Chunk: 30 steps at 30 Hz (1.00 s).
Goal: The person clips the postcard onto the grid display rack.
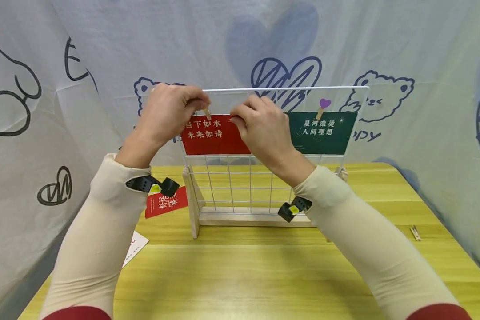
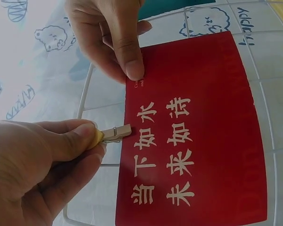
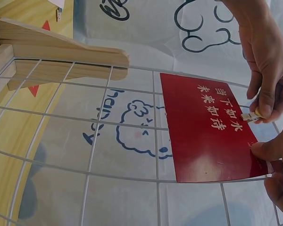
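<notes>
Against the upper left of a white wire grid rack [image 1: 250, 182] lies a red card [image 2: 212, 132] with white characters. My left hand [image 1: 166, 111] pinches a small wooden clothespin [image 2: 114, 133] with a yellow end, its tip at the card's top edge. Thumb and fingers of my right hand [image 1: 264, 129] pinch the same card near its top right corner [image 3: 259, 160]. Beside it on the grid hangs a green card [image 1: 324, 133], held by a clothespin with a purple heart [image 1: 325, 103].
The rack stands on wooden feet [image 1: 193, 202] on a yellow wood-grain table [image 1: 232, 266]. Another red card [image 1: 172, 203] and a white card [image 1: 136, 246] lie at the left. A loose clothespin [image 1: 415, 233] lies at the right. A printed curtain [image 1: 208, 44] hangs behind.
</notes>
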Available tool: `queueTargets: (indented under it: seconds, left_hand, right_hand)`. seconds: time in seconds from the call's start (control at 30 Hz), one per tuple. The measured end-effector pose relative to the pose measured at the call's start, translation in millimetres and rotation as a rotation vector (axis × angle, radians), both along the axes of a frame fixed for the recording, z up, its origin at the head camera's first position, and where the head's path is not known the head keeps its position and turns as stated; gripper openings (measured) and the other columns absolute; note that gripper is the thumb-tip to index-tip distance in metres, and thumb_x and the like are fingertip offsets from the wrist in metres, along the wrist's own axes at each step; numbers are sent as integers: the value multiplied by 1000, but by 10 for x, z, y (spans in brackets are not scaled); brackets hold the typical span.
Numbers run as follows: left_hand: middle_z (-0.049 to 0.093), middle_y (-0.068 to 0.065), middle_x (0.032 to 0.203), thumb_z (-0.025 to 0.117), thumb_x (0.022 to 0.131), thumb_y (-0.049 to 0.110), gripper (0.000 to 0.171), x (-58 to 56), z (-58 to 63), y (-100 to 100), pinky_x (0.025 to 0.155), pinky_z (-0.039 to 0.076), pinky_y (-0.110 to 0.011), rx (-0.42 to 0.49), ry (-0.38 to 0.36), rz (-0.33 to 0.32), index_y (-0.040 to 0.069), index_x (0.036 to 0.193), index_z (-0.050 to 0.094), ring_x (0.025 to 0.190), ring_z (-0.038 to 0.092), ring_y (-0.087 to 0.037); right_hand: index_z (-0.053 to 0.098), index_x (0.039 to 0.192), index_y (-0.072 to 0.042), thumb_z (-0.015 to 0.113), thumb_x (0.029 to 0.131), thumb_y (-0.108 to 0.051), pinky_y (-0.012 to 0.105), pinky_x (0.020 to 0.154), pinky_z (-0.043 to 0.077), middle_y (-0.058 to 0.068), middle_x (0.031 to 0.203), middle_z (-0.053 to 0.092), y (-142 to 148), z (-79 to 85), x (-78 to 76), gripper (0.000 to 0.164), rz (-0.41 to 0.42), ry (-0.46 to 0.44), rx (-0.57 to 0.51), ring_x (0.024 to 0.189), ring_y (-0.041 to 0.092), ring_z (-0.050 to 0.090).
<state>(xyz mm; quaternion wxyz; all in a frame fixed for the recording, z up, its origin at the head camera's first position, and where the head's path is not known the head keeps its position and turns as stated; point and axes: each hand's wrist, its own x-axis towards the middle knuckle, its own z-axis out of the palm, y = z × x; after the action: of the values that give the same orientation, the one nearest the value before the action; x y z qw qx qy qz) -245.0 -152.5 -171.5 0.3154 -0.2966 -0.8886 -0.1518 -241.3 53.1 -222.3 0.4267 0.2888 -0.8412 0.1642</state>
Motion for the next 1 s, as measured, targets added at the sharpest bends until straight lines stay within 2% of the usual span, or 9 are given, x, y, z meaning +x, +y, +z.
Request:
queueTargets:
  seconds: [0.27, 0.53, 0.8, 1.0]
  left_hand:
    - [74, -9, 96, 61, 97, 11, 17, 25, 7, 56, 70, 49, -36, 11, -83, 45, 7, 104, 76, 78, 65, -24]
    - [74, -10, 96, 61, 97, 10, 17, 36, 61, 84, 71, 49, -38, -28, -80, 40, 5, 103, 76, 78, 65, -25]
    - [73, -10, 98, 61, 98, 10, 16, 52, 113, 138, 77, 53, -42, -75, -120, 85, 6, 103, 75, 81, 66, -26]
    - [73, -10, 98, 60, 98, 9, 16, 54, 104, 153, 80, 53, -43, -106, -110, 101, 7, 105, 75, 85, 67, -27]
  right_hand:
    - [76, 101, -10, 66, 95, -20, 33, 74, 52, 7, 93, 63, 7, -15, -10, 15, 10, 5, -15, 85, 22, 56]
    - [76, 100, -9, 67, 95, -18, 32, 74, 52, 7, 91, 62, 13, -24, -29, 14, 41, 34, -32, 84, 22, 57]
    - [76, 100, -10, 68, 94, -19, 32, 71, 52, 7, 89, 61, 10, -40, -42, 14, 48, 39, -43, 82, 22, 57]
    - [76, 100, -10, 68, 94, -19, 31, 70, 52, 6, 90, 61, 10, -64, -44, 13, 43, 43, -39, 81, 21, 56]
